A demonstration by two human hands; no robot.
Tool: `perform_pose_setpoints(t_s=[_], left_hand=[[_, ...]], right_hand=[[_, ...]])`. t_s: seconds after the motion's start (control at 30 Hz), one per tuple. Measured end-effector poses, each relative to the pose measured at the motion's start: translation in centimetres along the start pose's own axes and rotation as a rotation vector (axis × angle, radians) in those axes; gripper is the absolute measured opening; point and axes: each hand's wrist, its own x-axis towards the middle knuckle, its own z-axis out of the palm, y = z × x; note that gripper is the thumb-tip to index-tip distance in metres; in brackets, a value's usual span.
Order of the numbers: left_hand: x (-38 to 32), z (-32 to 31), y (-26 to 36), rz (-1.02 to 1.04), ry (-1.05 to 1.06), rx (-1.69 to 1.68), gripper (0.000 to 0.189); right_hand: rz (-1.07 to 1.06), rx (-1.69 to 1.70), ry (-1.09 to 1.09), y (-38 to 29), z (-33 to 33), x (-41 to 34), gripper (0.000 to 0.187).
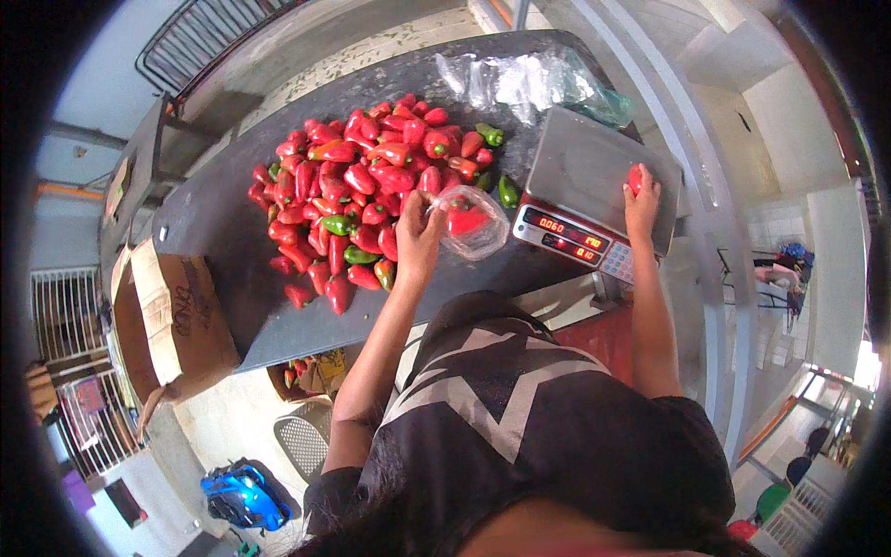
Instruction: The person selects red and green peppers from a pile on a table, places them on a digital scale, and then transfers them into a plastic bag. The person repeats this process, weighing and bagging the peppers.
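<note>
Fingers of my left hand (420, 240) pinch the rim of a clear plastic bag (495, 244), which has red peppers (468, 221) in it. My right hand (642, 202) holds a red pepper (635, 179) at the right side of the steel platform of a digital scale (592, 163). Its red display (567, 235) is lit. A large heap of red peppers (358, 177) lies left of the bag, with several green ones among them. One green pepper (508, 192) lies between the bag and the scale.
Clear plastic bags (515, 80) lie behind the scale on the dark table (216, 216). An open cardboard box (191, 317) stands at the table's left edge. Below are another box with peppers (296, 376), a perforated plastic basket (303, 438) and a blue backpack (247, 496). Metal posts (710, 209) rise at the right.
</note>
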Motion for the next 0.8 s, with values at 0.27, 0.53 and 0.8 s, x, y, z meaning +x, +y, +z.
perform_pose_setpoints(t_s=[0.27,0.53,0.8], left_hand=[[1.1,1.1,0.9,0.135,0.008,0.192,0.015],[-0.9,0.9,3.8,0.146,0.123,0.516,0.015],[-2.5,-0.8,3.7,0.243,0.017,0.491,0.012]], right_hand=[[-0.352,0.987,-0.747,-16.2,-2.6,-7.3,0.051],[-0.265,0.992,-0.934,-22.2,3.5,-11.8,0.054],[-0.132,1.216,-1.349,-24.9,10.4,-15.7,0.032]])
